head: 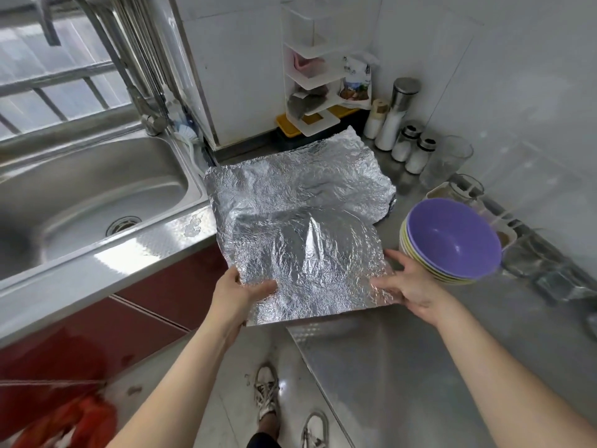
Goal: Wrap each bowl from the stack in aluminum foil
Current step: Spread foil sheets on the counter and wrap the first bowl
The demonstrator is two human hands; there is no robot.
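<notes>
The left hand [240, 295] and right hand [412, 287] are pinching near corners of the foil sheet [307, 253], so uneven pulling is probably risking a tear, or bumping the bowl stack [452, 244] just beyond the right fingers.

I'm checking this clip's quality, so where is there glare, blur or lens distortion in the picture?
Head view: glare on the aluminum foil sheet and the sink rim; wide-angle distortion bends the window bars and counter edge; the glassware at the right edge looks smeared; left hand and right hand look sharp.
</notes>
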